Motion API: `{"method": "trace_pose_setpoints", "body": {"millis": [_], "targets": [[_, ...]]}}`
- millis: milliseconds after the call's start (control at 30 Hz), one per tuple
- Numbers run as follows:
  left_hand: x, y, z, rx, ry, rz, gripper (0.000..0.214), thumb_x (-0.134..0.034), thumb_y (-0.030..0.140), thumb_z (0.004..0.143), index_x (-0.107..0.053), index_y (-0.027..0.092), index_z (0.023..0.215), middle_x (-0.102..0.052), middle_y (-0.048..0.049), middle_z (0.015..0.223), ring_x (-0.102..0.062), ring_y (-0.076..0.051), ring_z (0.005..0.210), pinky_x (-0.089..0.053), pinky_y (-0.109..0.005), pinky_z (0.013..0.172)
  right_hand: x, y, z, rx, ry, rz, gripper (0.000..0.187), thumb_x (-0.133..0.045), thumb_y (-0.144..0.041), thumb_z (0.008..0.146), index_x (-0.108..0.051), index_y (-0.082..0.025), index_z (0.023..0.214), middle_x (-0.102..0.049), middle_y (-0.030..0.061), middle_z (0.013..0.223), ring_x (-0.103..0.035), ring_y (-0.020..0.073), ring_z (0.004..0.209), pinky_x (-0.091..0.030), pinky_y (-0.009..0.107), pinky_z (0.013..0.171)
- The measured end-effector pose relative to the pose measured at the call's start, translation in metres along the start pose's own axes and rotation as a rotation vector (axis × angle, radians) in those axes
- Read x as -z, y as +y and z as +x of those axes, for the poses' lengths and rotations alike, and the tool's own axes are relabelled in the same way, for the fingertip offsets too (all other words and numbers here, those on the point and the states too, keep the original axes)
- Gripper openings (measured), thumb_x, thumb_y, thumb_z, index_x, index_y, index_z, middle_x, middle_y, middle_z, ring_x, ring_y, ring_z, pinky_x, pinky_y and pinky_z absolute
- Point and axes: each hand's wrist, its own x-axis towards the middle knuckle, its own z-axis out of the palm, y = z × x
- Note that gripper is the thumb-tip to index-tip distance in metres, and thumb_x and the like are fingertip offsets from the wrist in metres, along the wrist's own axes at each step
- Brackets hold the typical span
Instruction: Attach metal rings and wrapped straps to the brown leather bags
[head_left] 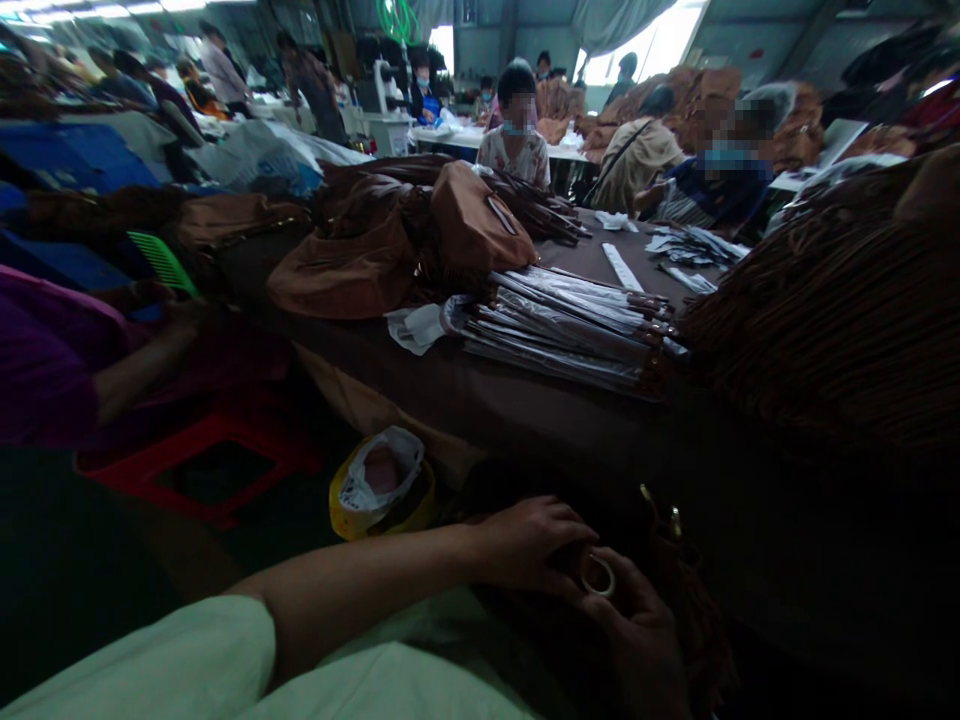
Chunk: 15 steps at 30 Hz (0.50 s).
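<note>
A pale ring (611,580) shows low in the view, between the thumb and fingers of my right hand (637,625), which is closed on it. Right beside it is my left hand (529,545), its fingers curled and close to the ring. What the left fingers hold is hidden in shadow. Dark material lies under both hands, too dim to name. To the right of my hands, brown straps (694,600) with gold-coloured metal clips (676,522) hang at the table's edge.
Plastic-wrapped straps (562,335) lie on the brown-covered table (540,400), beside brown bags (345,265). A large heap of brown straps (840,300) rises at right. A yellow container (345,510) and red stool (165,470) stand lower left. A person in purple (45,350) sits at left.
</note>
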Motion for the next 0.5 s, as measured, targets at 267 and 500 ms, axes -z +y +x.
{"method": "trace_pose_setpoints", "body": {"millis": [267,500], "targets": [[0.002,-0.001,0.001,-0.007,-0.023,0.0,0.065,-0.069,0.053,0.074,-0.055,0.017,0.126,-0.062,-0.0126,0.116,-0.057,-0.025,0.105,-0.042,-0.035,0.092,-0.001,0.005,-0.001,0.117,0.044,-0.148,0.038,-0.081,-0.032,0.055,-0.073,-0.021,0.09,-0.072,0.005,0.094,-0.066,0.0284,0.09,-0.055,0.034,0.075],[0.002,0.001,0.002,0.031,-0.032,0.17,0.068,-0.072,0.053,0.071,-0.052,0.018,0.125,-0.061,-0.0113,0.116,-0.057,-0.027,0.106,-0.04,-0.037,0.093,-0.007,-0.013,-0.003,0.004,0.167,-0.19,0.05,-0.079,-0.042,0.055,-0.071,-0.02,0.099,-0.073,0.006,0.099,-0.066,0.0294,0.094,-0.055,0.034,0.075]]}}
